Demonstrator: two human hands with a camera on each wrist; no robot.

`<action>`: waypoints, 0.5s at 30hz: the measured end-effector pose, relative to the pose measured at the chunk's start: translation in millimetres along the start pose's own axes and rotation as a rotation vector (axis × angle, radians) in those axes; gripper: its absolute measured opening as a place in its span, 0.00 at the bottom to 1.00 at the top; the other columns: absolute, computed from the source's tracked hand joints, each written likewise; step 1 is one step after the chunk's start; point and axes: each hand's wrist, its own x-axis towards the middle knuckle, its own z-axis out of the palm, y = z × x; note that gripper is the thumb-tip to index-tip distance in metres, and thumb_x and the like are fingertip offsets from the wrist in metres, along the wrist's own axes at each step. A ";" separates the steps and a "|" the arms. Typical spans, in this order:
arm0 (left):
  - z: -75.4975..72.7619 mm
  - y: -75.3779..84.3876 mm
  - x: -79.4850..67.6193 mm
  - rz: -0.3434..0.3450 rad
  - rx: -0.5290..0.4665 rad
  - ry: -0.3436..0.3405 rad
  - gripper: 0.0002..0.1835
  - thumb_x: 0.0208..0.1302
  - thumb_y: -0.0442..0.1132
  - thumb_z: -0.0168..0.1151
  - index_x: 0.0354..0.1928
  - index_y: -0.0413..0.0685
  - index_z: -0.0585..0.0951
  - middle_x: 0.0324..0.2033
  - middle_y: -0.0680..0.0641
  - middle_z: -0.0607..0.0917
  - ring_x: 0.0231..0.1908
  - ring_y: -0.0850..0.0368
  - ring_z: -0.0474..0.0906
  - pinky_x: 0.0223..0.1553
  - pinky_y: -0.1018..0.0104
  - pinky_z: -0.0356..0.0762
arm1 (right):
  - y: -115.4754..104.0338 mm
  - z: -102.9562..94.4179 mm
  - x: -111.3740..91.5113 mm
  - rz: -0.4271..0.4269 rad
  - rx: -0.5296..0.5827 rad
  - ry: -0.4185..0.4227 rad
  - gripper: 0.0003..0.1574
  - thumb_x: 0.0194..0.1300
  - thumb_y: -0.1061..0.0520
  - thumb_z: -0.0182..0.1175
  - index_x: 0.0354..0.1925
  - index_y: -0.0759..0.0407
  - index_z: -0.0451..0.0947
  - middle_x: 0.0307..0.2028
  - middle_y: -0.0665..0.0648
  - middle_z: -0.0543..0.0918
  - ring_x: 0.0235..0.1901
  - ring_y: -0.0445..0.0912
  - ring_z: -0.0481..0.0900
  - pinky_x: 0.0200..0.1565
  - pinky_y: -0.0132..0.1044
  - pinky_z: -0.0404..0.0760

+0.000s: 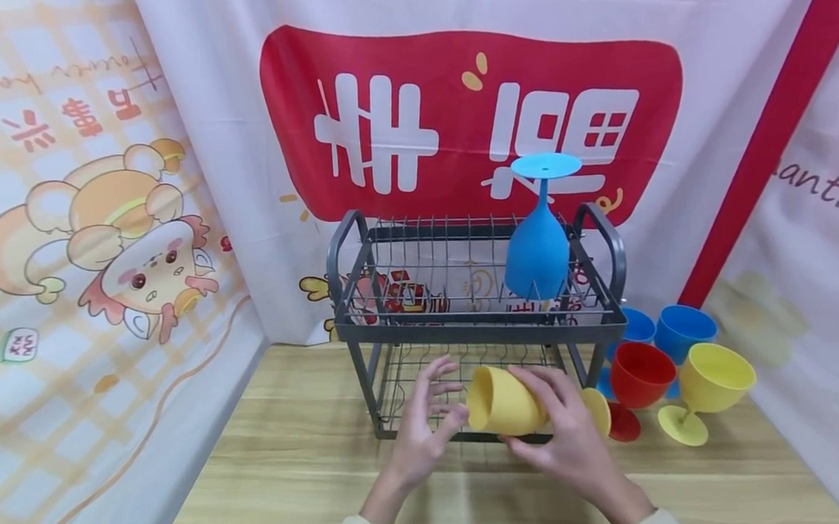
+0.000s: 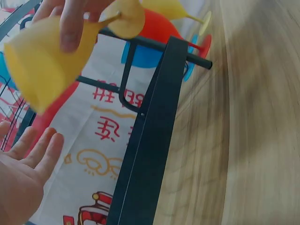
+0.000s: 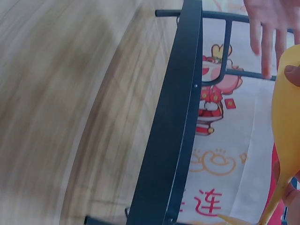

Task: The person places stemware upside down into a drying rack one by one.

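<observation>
My right hand (image 1: 570,437) grips a yellow plastic goblet (image 1: 511,405) by its bowl. The goblet lies tipped on its side in the air, its mouth toward my left hand and its foot to the right. My left hand (image 1: 425,422) has its fingers spread just beside the goblet's rim. In the left wrist view, a gap shows between the left fingertips (image 2: 55,140) and the goblet. Both hands are in front of the lower tier of a dark two-tier dish rack (image 1: 482,334). Upside down on the rack's upper tier stands a blue goblet (image 1: 537,247).
Right of the rack, several goblets stand upright on the wooden table (image 1: 297,494): a red goblet (image 1: 643,372), another yellow goblet (image 1: 716,376) and blue goblets (image 1: 686,334) behind. A printed cloth (image 1: 222,106) hangs close behind the rack, and another covers the left side.
</observation>
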 end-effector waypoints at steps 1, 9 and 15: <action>1.3 0.0 1.0 0.001 -0.005 -0.020 0.38 0.72 0.43 0.65 0.80 0.62 0.62 0.75 0.43 0.72 0.66 0.39 0.78 0.62 0.55 0.82 | -1.8 2.7 1.6 -0.015 -0.001 -0.006 0.66 0.38 0.56 0.91 0.74 0.41 0.71 0.65 0.54 0.76 0.62 0.50 0.77 0.51 0.51 0.91; 5.8 2.0 2.8 -0.054 0.041 -0.036 0.42 0.64 0.51 0.71 0.78 0.68 0.65 0.74 0.44 0.73 0.64 0.46 0.78 0.59 0.59 0.79 | -7.1 16.5 8.3 -0.065 -0.019 -0.045 0.63 0.40 0.52 0.91 0.73 0.43 0.73 0.65 0.56 0.75 0.61 0.53 0.79 0.52 0.50 0.91; 6.7 1.8 1.6 -0.092 0.050 -0.026 0.43 0.61 0.48 0.75 0.76 0.68 0.67 0.68 0.51 0.77 0.60 0.53 0.77 0.56 0.62 0.81 | -8.8 18.6 10.0 -0.058 -0.028 -0.071 0.62 0.41 0.50 0.90 0.73 0.42 0.73 0.65 0.55 0.75 0.61 0.52 0.78 0.54 0.50 0.91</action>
